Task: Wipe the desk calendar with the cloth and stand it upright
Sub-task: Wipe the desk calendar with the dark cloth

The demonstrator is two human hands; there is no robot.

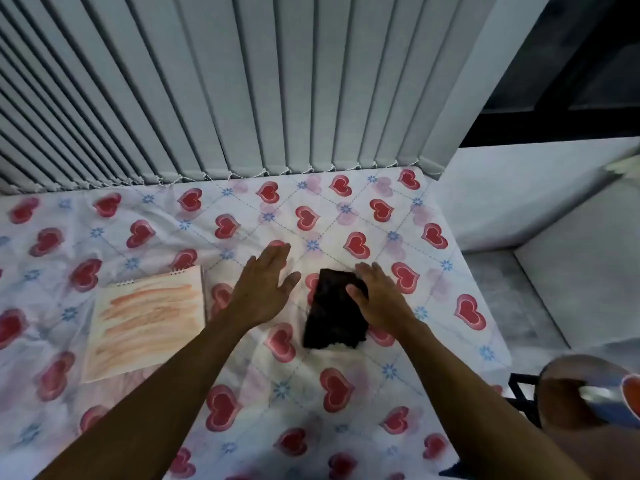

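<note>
We note a white tablecloth printed with red hearts and blue flowers (346, 209), which serves as our reference. Lying flat on its left part is the spiral-bound desk calendar with an orange-streaked cover (147, 322), binding towards the far side. It is not standing. Near the cloth's middle lies a dark, folded wiping cloth (330, 315).

Our right hand (375, 297) rests on the wiping cloth's right edge, fingers laid over it and thumb on its surface. We cannot tell whether it grips or merely presses. Our left hand (265, 284) is released, palm down, fingers spread, between calendar and wiping cloth, touching neither.

Grey vertical blinds (242, 84) hang along the tablecloth's far edge.
</note>
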